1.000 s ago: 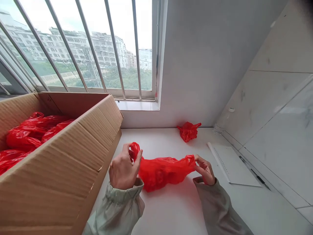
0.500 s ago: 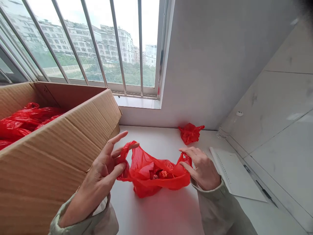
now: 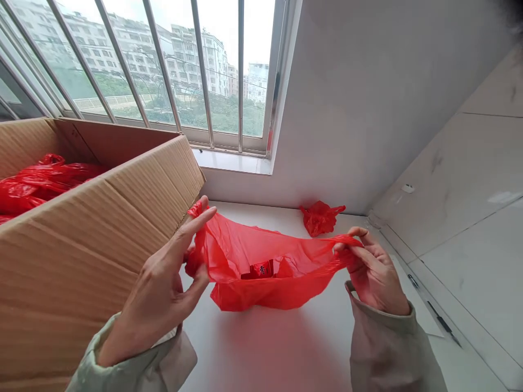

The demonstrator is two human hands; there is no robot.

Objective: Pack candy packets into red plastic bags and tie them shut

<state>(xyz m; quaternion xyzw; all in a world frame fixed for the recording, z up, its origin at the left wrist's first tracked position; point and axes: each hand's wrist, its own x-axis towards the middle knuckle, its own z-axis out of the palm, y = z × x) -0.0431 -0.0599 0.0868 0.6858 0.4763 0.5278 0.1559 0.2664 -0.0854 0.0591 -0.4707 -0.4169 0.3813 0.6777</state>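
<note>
A thin red plastic bag (image 3: 269,294) is stretched wide between my two hands above the white table. My left hand (image 3: 171,272) has its fingers hooked through the bag's left handle, with the plastic bunched against them. On the other side, my right hand (image 3: 373,267) pinches the right handle between thumb and fingers. Through the mouth of the bag a small red packet (image 3: 262,269) with dark lettering shows. The lower part of the contents is hidden by the bag's front side.
A large cardboard box (image 3: 102,218) holding several red bags (image 3: 49,179) stands at the left. A tied red bag (image 3: 321,218) lies near the wall. To the right are a notebook (image 3: 425,316), a black pen (image 3: 444,324) and a clear bottle (image 3: 376,218). A barred window is ahead.
My right hand has moved right and pulled its handle outward, so the bag's mouth is wider and tauter. My left hand has risen slightly. The contents show less.
</note>
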